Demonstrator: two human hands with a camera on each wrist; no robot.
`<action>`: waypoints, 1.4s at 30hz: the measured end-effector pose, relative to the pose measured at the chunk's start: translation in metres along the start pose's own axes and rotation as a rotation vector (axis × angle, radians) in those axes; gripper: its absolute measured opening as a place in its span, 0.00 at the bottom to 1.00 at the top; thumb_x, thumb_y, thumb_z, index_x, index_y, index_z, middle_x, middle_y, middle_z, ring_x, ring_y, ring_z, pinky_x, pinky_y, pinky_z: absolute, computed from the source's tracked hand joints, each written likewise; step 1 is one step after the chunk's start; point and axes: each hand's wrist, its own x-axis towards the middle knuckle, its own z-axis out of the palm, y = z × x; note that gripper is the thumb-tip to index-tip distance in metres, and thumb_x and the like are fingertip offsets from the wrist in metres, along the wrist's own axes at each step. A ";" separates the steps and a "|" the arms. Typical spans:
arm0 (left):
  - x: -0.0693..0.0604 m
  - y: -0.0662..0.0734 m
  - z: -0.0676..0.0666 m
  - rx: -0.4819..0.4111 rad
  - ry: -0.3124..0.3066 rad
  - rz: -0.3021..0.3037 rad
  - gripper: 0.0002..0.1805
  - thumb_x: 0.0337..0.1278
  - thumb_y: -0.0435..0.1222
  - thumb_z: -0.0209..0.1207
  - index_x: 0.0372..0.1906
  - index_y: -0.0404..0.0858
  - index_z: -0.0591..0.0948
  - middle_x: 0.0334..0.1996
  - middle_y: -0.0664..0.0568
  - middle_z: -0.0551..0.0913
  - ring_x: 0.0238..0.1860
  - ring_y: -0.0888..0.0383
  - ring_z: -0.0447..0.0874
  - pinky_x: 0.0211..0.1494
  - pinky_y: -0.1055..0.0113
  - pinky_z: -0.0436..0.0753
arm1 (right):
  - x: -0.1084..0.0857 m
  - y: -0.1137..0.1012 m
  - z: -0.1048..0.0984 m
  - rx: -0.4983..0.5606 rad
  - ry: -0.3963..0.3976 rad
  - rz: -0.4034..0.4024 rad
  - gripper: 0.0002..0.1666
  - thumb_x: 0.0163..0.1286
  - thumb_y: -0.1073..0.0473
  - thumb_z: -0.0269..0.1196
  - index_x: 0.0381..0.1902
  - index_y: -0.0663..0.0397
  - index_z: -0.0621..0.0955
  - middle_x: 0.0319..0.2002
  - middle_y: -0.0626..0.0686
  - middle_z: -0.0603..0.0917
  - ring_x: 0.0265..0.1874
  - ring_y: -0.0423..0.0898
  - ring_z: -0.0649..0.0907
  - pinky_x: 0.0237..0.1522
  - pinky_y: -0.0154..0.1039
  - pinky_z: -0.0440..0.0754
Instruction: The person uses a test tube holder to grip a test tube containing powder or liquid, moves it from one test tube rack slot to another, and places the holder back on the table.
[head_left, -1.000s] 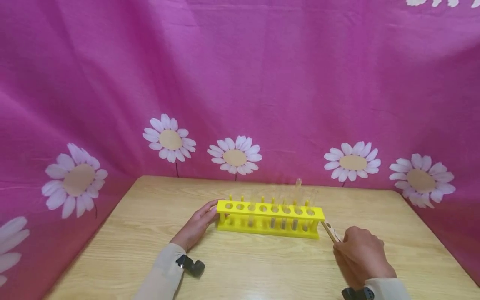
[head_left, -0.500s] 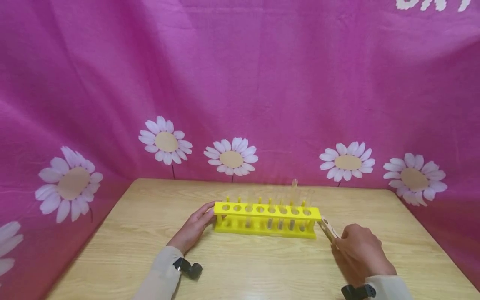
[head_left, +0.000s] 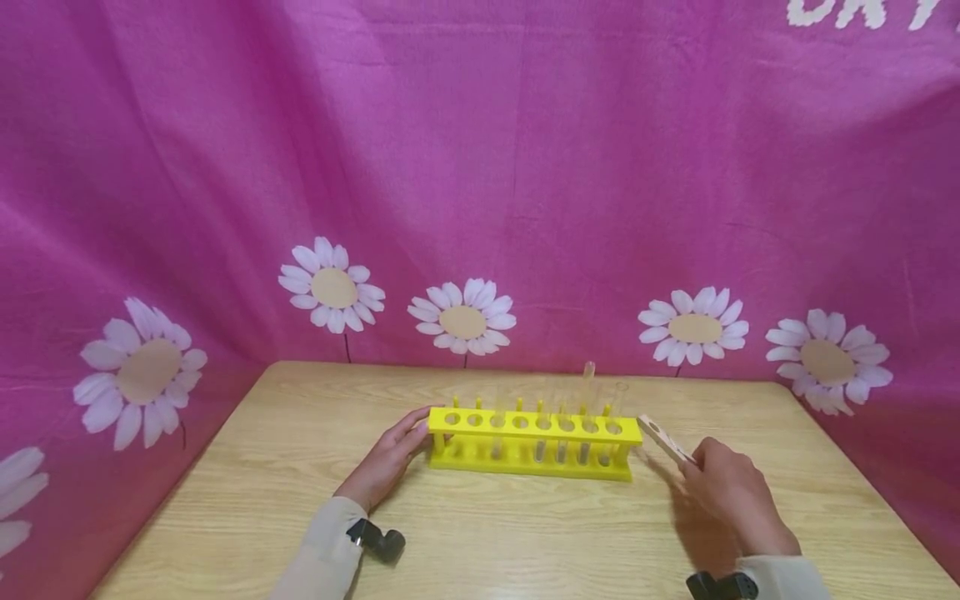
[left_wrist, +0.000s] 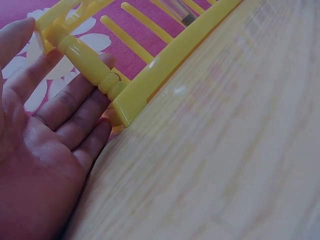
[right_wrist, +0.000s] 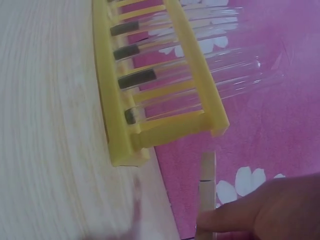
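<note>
A yellow test tube rack [head_left: 535,423] stands upright on the table with several glass test tubes in its holes. One tube [head_left: 497,425] is left of the middle; the others cluster to the right. Dark material [right_wrist: 137,78] fills the bottoms of the right-hand tubes. My left hand [head_left: 386,458] holds the rack's left end, its fingers against the end post [left_wrist: 87,62] and its thumb near the top plate. In my right hand [head_left: 738,492] is a pale wooden test tube holder [head_left: 663,437], pinched by its near end. Its far tip is beside the rack's right end, with no tube in it.
The light wood table [head_left: 495,533] carries the rack near its back edge. Behind and at both sides hangs a pink curtain [head_left: 480,167] with white daisies. Dark wrist cameras sit on both wrists.
My right hand has raised the test tube holder slightly and drawn it a little to the right. The left hand stays at the rack's end. The view shifted slightly.
</note>
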 end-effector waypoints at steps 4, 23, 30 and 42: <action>-0.001 -0.001 0.001 -0.013 -0.003 0.009 0.27 0.74 0.46 0.46 0.71 0.39 0.64 0.70 0.41 0.62 0.68 0.43 0.63 0.75 0.50 0.53 | -0.002 -0.001 -0.003 0.011 0.050 0.001 0.11 0.68 0.57 0.55 0.37 0.63 0.75 0.25 0.57 0.78 0.23 0.53 0.74 0.23 0.45 0.70; 0.004 0.002 0.003 0.037 0.010 -0.008 0.29 0.71 0.51 0.49 0.70 0.42 0.66 0.70 0.45 0.63 0.70 0.48 0.61 0.74 0.51 0.55 | -0.015 -0.018 -0.024 0.063 0.300 -0.009 0.22 0.70 0.51 0.57 0.39 0.70 0.78 0.24 0.58 0.80 0.23 0.54 0.76 0.21 0.43 0.69; -0.002 0.004 -0.002 0.046 0.010 -0.008 0.28 0.72 0.49 0.48 0.70 0.41 0.66 0.69 0.44 0.64 0.68 0.47 0.63 0.74 0.50 0.54 | -0.021 -0.033 -0.025 0.088 0.305 -0.034 0.23 0.72 0.50 0.56 0.38 0.70 0.79 0.18 0.52 0.74 0.19 0.50 0.72 0.19 0.40 0.66; -0.001 0.001 0.000 0.027 0.004 -0.012 0.29 0.73 0.49 0.48 0.71 0.40 0.64 0.70 0.43 0.63 0.69 0.47 0.61 0.74 0.50 0.53 | -0.031 -0.060 -0.030 0.074 0.378 -0.117 0.22 0.72 0.46 0.56 0.43 0.61 0.79 0.18 0.49 0.76 0.15 0.46 0.69 0.16 0.39 0.63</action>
